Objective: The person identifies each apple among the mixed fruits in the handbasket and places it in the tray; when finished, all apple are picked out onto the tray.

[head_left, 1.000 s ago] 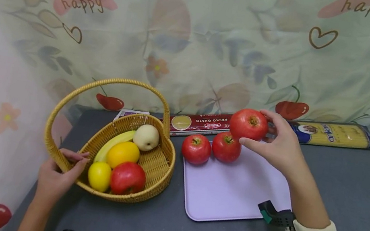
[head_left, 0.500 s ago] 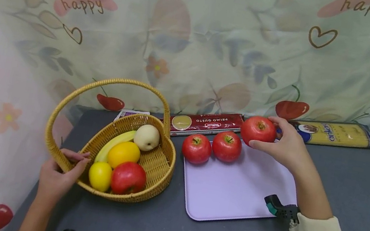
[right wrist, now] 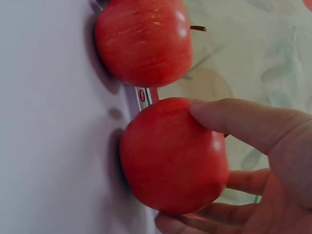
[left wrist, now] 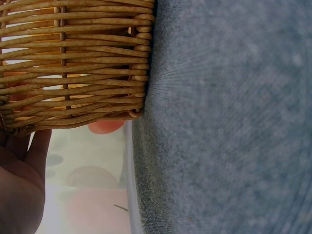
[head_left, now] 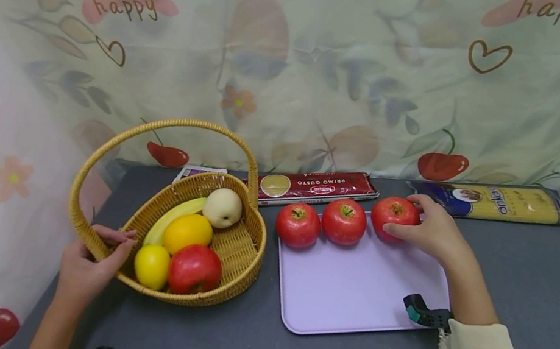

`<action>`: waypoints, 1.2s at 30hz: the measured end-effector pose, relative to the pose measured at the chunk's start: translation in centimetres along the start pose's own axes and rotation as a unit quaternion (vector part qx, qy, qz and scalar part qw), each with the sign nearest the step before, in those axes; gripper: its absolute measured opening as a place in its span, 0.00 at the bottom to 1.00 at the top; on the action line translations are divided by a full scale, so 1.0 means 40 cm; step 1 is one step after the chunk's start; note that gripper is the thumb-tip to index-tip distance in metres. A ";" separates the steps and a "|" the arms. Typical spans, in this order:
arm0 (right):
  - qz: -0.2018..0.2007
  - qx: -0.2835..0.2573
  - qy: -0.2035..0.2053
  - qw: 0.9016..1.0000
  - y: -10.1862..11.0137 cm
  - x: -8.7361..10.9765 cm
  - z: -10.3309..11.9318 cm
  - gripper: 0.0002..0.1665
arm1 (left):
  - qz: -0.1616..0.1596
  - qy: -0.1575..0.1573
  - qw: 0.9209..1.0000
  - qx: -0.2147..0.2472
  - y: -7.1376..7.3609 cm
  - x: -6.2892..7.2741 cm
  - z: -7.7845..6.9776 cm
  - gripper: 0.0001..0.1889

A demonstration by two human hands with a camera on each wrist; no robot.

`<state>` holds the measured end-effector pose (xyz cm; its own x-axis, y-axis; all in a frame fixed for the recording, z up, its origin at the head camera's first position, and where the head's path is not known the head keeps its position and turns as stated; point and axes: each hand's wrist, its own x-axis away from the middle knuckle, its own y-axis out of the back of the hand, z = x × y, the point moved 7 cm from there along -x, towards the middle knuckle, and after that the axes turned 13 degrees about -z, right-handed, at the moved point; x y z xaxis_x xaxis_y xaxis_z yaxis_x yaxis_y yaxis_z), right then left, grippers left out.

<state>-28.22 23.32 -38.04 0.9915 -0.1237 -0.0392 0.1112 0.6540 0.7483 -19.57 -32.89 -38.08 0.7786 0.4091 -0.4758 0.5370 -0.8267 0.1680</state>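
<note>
"Gripping the end apple [head_left: 394, 218], the right hand [head_left: 436, 230] is pressing its thumb to one side and curling its fingers round the other! Where's it holding that?"

"Over the back right of the tray [head_left: 349, 291], just beside the middle apple [head_left: 343, 222]. Whether the base is touching down, I'm not managing to tell."

"So what's worrying you?"

"Rolling! If those fingers are letting go while it's sitting crooked, it could be rolling off the back edge, toward the red packet [head_left: 319, 188]. They could be dragging it on their way out, too. And a sideways nudge could be sending the middle apple into the left apple [head_left: 298, 225], which is sitting right at the tray's corner."

"And across the counter [head_left: 206, 347]?"

"The left hand [head_left: 87, 272] is pinching the near left rim of the basket [head_left: 242, 282], fingers closed on it. A careless tug could be tipping everything."

"What's it carrying?"

"A banana [head_left: 164, 222], an orange fruit [head_left: 188, 233], a yellow fruit [head_left: 151, 266], a pear [head_left: 223, 208] and a big apple [head_left: 195, 269]; the right side is showing bare weave."
</note>
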 end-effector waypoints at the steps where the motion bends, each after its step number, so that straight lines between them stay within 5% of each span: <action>1: 0.005 0.003 0.002 1.000 -0.003 -0.001 -0.002 0.54 | 0.000 0.000 1.000 -0.001 0.000 0.000 0.000 0.08; 10: 0.017 0.022 0.014 1.000 -0.009 -0.002 -0.003 0.53 | 0.007 -0.015 1.000 -0.003 -0.001 0.003 -0.002 0.07; 17: -0.017 0.024 0.043 0.999 -0.005 0.004 0.029 0.50 | 0.004 -0.012 1.000 -0.004 0.001 0.003 -0.002 0.07; 26: -0.080 0.005 0.165 0.983 -0.040 0.059 0.168 0.41 | 0.006 -0.005 1.000 0.013 -0.005 0.002 -0.002 0.07; 30: -0.041 -0.055 0.282 0.957 -0.113 0.121 0.283 0.37 | 0.008 0.006 0.999 0.042 -0.006 0.001 -0.001 0.07; 33: -0.002 -0.091 0.380 0.921 -0.175 0.178 0.379 0.31 | 0.015 0.005 0.998 0.061 -0.003 0.001 -0.003 0.07; 36: 0.041 -0.113 0.471 0.874 -0.233 0.231 0.463 0.23 | 0.023 -0.010 0.997 0.068 -0.002 0.000 -0.004 0.07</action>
<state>-21.34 2.27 -33.11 0.6008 0.5295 -0.5989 -0.0568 0.7756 0.6287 -19.54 -32.76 -37.95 0.7946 0.3628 -0.4869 0.4502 -0.8901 0.0714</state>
